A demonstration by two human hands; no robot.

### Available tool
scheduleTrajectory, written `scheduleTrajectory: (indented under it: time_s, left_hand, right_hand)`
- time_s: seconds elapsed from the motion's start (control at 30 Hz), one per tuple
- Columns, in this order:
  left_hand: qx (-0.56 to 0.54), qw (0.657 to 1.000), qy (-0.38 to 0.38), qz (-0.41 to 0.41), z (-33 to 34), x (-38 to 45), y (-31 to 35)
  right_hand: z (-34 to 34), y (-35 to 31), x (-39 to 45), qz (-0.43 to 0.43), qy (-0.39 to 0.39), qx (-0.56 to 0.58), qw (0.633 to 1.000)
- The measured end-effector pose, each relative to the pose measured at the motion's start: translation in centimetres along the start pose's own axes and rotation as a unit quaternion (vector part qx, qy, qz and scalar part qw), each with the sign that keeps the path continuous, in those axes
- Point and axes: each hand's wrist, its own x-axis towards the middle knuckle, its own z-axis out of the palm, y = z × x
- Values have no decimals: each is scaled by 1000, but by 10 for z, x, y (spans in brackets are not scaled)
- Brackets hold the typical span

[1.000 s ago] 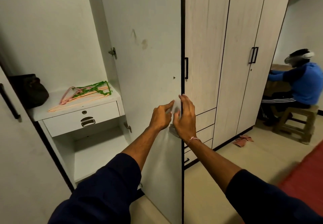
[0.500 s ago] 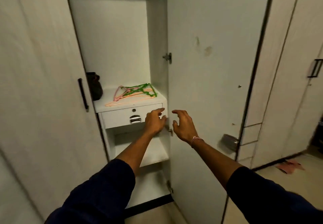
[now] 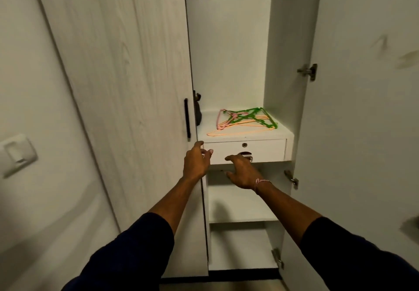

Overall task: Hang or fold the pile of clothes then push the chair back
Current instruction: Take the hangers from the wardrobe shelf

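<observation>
Two hands — left hand [image 3: 196,162], right hand [image 3: 243,172] — fingers loose, empty | near drawer [image 3: 265,151] front edge

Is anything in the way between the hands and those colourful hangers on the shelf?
Nothing visible blocks them. The hangers lie in the open on the shelf, just above the drawer. The left hand and right hand hover in front of the drawer, below the hangers.

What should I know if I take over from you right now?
Left hand: open, holding nothing, at the edge of the left wardrobe door.
Right hand: open, holding nothing, in front of the white drawer.
The tangle of green, pink and orange plastic hangers lies on the shelf above the drawer.
Done: wardrobe open.
Left: no clothes or chair in view; take hangers, hang or fold the pile, push the chair back.
</observation>
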Motion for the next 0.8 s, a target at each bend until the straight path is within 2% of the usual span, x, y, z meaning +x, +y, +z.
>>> scheduleTrajectory:
  time_s: [0.2, 0.43, 0.67, 0.8]
  left_hand:
    - [15, 999, 27, -27, -13, 49, -32]
    - [8, 997, 51, -50, -9, 128, -38]
    - [-19, 998, 58, -20, -6, 180, -46]
    - [-53, 995, 81, -12, -7, 198, -44]
  right_hand:
    - [27, -8, 71, -15, -12, 17, 1000]
    - [35, -6, 156, -58, -31, 56, 996]
    - [37, -14, 234, -66, -33, 139, 988]
    - [43, -17, 260, -64, -65, 209, 974]
